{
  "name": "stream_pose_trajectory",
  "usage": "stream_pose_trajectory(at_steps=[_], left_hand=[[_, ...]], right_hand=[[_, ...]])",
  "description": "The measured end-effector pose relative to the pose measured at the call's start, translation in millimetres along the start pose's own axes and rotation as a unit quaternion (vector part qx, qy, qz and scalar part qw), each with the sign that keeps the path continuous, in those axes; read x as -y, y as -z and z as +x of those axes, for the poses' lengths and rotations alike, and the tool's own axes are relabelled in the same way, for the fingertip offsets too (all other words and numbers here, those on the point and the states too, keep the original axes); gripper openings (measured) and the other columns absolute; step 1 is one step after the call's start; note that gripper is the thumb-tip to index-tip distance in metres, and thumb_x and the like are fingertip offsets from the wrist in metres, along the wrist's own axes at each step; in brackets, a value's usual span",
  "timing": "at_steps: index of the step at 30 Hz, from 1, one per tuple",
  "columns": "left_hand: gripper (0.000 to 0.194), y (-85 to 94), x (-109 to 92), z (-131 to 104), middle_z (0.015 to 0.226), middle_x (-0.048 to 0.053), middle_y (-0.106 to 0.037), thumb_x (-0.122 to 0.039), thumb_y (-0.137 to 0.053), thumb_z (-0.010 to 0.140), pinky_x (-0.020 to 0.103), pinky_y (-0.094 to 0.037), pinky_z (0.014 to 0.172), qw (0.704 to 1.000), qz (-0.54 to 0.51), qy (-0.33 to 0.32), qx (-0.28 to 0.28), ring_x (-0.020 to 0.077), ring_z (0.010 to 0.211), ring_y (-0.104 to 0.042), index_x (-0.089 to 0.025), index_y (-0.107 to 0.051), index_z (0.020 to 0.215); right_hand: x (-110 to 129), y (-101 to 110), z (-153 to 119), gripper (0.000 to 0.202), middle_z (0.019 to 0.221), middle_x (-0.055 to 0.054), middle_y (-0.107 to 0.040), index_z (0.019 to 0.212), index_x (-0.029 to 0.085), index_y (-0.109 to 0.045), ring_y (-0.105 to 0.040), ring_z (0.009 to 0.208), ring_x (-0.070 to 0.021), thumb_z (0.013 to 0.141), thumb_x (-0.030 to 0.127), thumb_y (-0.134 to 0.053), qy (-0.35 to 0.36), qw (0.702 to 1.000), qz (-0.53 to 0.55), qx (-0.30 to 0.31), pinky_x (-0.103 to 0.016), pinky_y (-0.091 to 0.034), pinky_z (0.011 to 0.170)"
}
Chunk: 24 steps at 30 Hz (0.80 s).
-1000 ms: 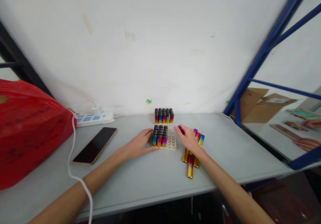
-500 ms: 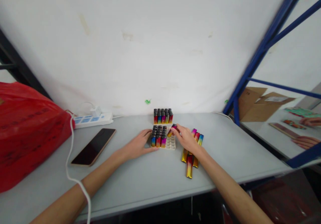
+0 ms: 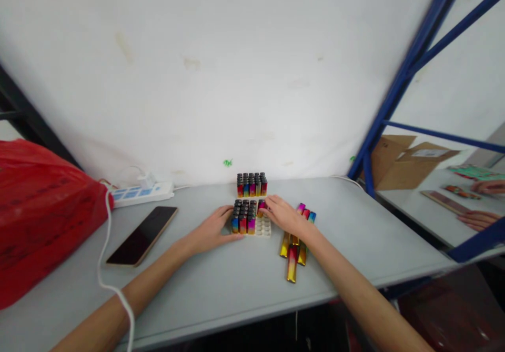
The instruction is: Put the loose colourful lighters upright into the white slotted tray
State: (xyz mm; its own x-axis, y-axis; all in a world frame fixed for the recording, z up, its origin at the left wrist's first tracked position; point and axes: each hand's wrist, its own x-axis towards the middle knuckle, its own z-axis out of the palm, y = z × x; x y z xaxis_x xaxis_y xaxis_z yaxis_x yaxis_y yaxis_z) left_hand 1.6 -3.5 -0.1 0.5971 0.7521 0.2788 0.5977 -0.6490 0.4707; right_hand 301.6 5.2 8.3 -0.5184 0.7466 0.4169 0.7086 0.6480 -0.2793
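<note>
Lighters with black tops stand upright in a close-packed group (image 3: 243, 218) on the left part of a white tray (image 3: 263, 229), three across at the near row. Tray lies on the grey table (image 3: 221, 294), near side of a second, upright block of lighters (image 3: 251, 184), five across, close to the wall (image 3: 252, 78).

Left hand (image 3: 213, 229): grip wide, thumb along the near edge of the tray, other fingers around the left side of the group. Right hand (image 3: 282, 213): grip narrow, thumb and fingers holding a single lighter (image 3: 261, 208) upright at the far right part of the tray, just right of the group. Fingertips are small and partly hidden, so the lighter's lower end appears seated, though this cannot be confirmed. Bare sockets show at the near right part of the tray.

Loose lighters (image 3: 292, 264) lie flat in a pile to the right, partly beneath the right forearm. On the left are a dark-screened phone (image 3: 142, 236), a power strip (image 3: 138, 197), a white cable (image 3: 100, 268) and a red bag (image 3: 47, 215). Far right, beyond a blue frame (image 3: 394, 94), are a cardboard box (image 3: 394, 168) and another person's hands (image 3: 481, 219).
</note>
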Motion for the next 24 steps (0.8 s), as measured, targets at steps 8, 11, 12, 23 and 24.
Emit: stream_pose_trajectory(at_steps=[8,11,12,23,24], left_hand=[[0.083,0.4,1.7,0.0,0.153,0.019,-0.063,-0.069,-0.081,0.087,0.057,-0.047,0.125,1.000,-0.006,-0.003,-0.009,0.0408,0.142,-0.061,-0.020,-0.061,0.151],[0.084,2.7,-1.0,0.7,0.153,0.018,-0.063,-0.069,-0.082,0.087,0.056,-0.047,0.125,1.000,-0.003,-0.006,-0.006,0.0410,0.142,-0.061,-0.020,-0.061,0.152],[0.084,3.5,-2.3,0.9,0.153,0.018,-0.063,-0.070,-0.081,0.087,0.057,-0.047,0.125,1.000,-0.002,-0.008,-0.004,0.0413,0.142,-0.061,-0.020,-0.061,0.152],[0.083,2.4,-3.4,0.6,0.152,0.019,-0.065,-0.071,-0.079,0.089,0.056,-0.047,0.125,1.000,-0.005,-0.013,-0.011,0.0414,0.141,-0.062,-0.019,-0.062,0.151],[0.083,2.0,-3.1,0.7,0.152,0.019,-0.064,-0.071,-0.079,0.088,0.056,-0.047,0.125,1.000,-0.004,-0.009,-0.008,0.0417,0.141,-0.062,-0.018,-0.062,0.151]], right_hand=[[9.5,25.7,-11.2,0.029,0.120,-0.013,-0.074,0.127,0.021,-0.066,-0.069,0.113,-0.0276,0.113,0.042,-0.053,-0.055,0.998,-0.025,-0.003,-0.041,-0.051,0.101],[0.1,48.9,-25.1,0.042,0.123,-0.017,-0.075,0.141,0.019,-0.061,-0.070,0.115,-0.0294,0.117,0.043,-0.037,-0.192,0.976,-0.086,-0.051,-0.042,-0.049,0.101],[-4.2,54.6,-29.4,0.044,0.123,-0.020,-0.075,0.143,0.017,-0.060,-0.070,0.115,-0.0315,0.117,0.043,-0.036,-0.246,0.960,-0.122,-0.054,-0.043,-0.048,0.100],[-40.5,44.1,-19.1,0.035,0.120,-0.019,-0.078,0.133,0.015,-0.066,-0.072,0.113,-0.0303,0.099,0.026,-0.066,-0.337,0.932,-0.127,0.045,-0.041,-0.050,0.096],[-43.1,43.9,-13.3,0.029,0.111,-0.016,-0.079,0.124,0.015,-0.069,-0.072,0.108,-0.0283,0.097,0.027,-0.067,-0.321,0.943,-0.082,0.026,-0.039,-0.051,0.094]])
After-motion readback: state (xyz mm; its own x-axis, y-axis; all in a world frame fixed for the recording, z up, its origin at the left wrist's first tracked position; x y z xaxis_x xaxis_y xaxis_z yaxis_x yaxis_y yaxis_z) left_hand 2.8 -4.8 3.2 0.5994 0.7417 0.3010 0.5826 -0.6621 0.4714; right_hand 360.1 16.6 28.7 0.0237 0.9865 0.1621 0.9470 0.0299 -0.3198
